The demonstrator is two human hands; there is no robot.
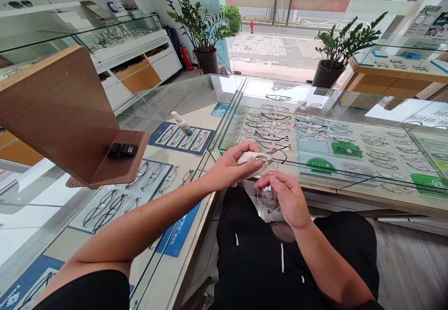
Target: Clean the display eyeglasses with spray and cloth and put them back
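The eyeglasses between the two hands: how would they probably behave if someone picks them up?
The eyeglasses are probably light, since they look very thin-rimmed. That thinness also suggests they might bend if squeezed. Their clear lenses look smooth, so they could be slippery to grip.

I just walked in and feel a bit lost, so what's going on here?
A person sits at a glass counter, handling glasses. The right hand holds them, and the left hand holds a pale cloth at one lens. A spray bottle is on the counter; other frames lie inside it.
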